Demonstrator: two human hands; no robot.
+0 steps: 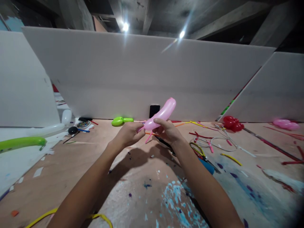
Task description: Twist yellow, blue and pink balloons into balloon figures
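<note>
Between both hands, above the table, a short pink modelling balloon (163, 112) slants up to the right. My left hand (128, 134) pinches its lower left end with thumb and fingers. Wrapped round its underside, my right hand (167, 129) has the thumb resting on the balloon's near side. A thin pink uninflated strip (148, 137) hangs down between the hands. Behind the balloon, a black phone-like object (154, 110) leans on the white board. On the table left of it lies a twisted green balloon (118, 121).
A white board (152, 69) stands across the back. Scissors (201, 152) and a blue cylinder (207, 166) lie by my right forearm. Red balloons (232, 123), a pink balloon (286, 124) and several uninflated strips are at right. A long green balloon (22, 143) lies left.
</note>
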